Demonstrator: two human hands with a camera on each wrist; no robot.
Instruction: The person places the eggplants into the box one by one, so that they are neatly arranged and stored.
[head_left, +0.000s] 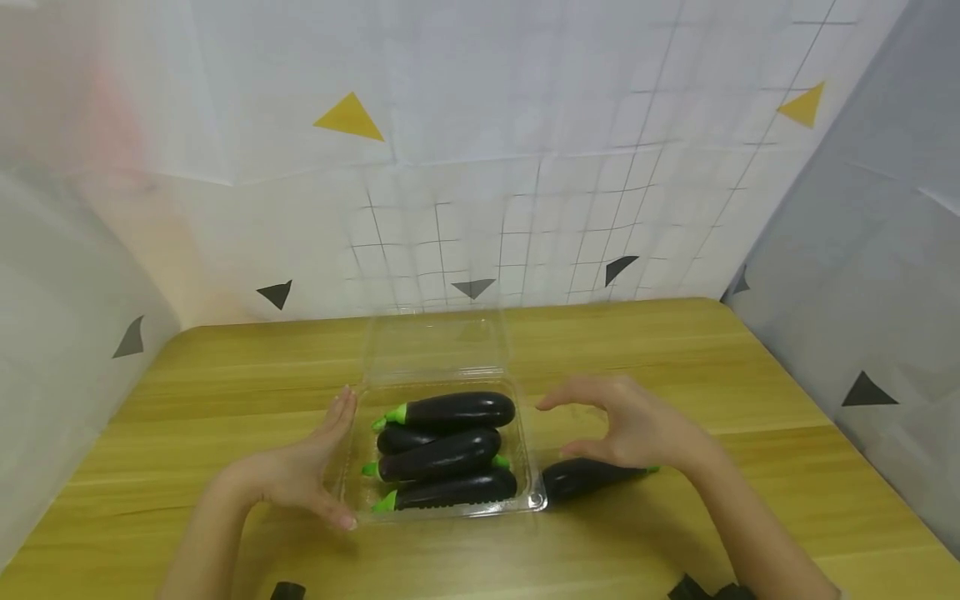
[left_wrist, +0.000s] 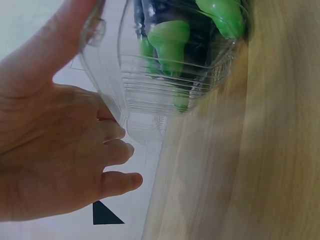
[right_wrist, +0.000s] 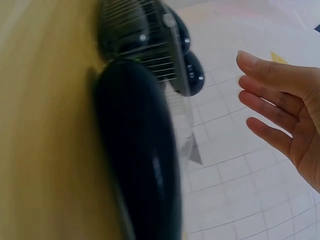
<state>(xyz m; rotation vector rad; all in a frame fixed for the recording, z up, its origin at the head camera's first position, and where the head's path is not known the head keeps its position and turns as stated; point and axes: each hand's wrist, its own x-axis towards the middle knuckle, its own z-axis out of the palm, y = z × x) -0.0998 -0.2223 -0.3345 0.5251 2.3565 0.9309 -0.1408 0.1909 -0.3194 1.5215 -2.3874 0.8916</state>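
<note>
A clear plastic clamshell box holds several dark eggplants with bright green stems, stacked on one another. Its lid is folded back toward the wall. My left hand spans the box's left side, thumb at the near corner and fingertips by the far one; in the left wrist view the thumb overlaps the rim. Right of the box lies a loose eggplant, its round end beside the near right corner. Over it hovers my right hand, thumb and fingers spread apart with nothing between them.
The wooden table reaches back to a white sheeted wall with grid lines and yellow and black triangles. Grey sheets rise at the sides. Small black objects show at the bottom edge near both forearms.
</note>
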